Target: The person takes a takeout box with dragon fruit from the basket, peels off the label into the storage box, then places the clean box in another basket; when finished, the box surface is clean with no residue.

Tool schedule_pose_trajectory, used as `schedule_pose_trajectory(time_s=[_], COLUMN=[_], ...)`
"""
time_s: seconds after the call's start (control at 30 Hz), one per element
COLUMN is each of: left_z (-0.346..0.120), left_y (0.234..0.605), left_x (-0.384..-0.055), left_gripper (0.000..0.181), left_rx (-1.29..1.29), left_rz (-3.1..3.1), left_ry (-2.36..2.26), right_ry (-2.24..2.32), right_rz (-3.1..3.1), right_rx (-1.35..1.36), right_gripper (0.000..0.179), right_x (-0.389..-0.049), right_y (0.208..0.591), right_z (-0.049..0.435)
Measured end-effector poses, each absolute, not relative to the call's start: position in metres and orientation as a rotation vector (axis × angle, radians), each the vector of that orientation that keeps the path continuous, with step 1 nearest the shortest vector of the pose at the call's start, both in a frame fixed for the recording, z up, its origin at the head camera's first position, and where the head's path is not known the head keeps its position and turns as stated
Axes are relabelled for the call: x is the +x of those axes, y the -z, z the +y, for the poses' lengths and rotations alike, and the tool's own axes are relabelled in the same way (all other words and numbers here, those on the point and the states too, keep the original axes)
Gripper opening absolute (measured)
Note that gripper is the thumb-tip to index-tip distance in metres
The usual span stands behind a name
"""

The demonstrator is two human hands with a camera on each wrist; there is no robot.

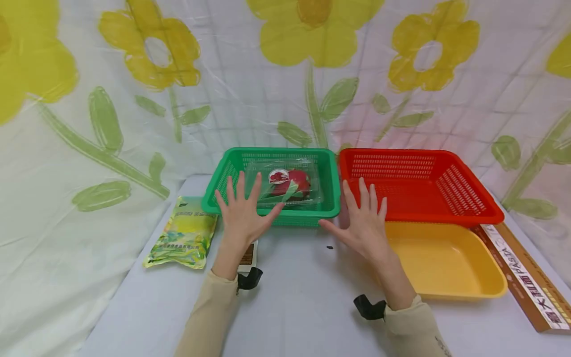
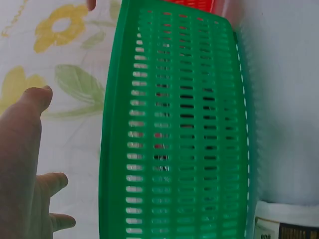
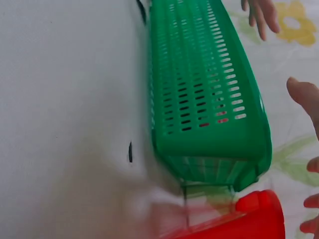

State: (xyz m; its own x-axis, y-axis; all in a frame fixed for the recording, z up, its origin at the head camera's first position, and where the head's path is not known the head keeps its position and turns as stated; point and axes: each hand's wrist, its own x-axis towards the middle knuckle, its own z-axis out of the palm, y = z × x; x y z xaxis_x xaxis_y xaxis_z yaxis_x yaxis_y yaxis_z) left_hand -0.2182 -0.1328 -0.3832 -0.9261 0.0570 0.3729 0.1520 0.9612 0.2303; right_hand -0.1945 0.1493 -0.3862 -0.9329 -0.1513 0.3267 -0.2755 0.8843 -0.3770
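Both hands are spread in the head view, fingers splayed and holding nothing. My left hand [image 1: 242,218] hovers before the front left of a green slotted basket [image 1: 294,217]. My right hand [image 1: 367,225] hovers between that basket and a red basket [image 1: 415,191], overlapping the red one in view. Inside the green basket lies a clear plastic box [image 1: 314,196] with a round label and a red fruit with green tips, perhaps a dragon fruit. The left wrist view shows the basket's slotted side, with left fingers [image 2: 55,184] apart from it. Right fingers [image 3: 304,94] appear in the right wrist view.
A yellow-green printed bag [image 1: 185,233] lies left of the green basket. A small white-edged pack [image 1: 248,256] is partly hidden behind the left wrist. At right are a yellow tray [image 1: 446,260] and a long brown pasta box [image 1: 519,277]. A small black bit [image 1: 329,247] lies mid-table.
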Motion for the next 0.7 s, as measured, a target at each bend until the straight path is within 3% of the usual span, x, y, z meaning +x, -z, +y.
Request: schedule_pose_trajectory(time_s=[0.7], left_z=[-0.203], left_y=[0.394], left_x=[-0.231], left_gripper=[0.097], left_rx=[0.106], left_rz=[-2.773], left_ry=[0.559], right_ry=[-0.658], right_rz=[-2.774], right_rx=[0.370], right_gripper=[0.103], right_x=[-0.198], right_y=[0.392], right_z=[0.143])
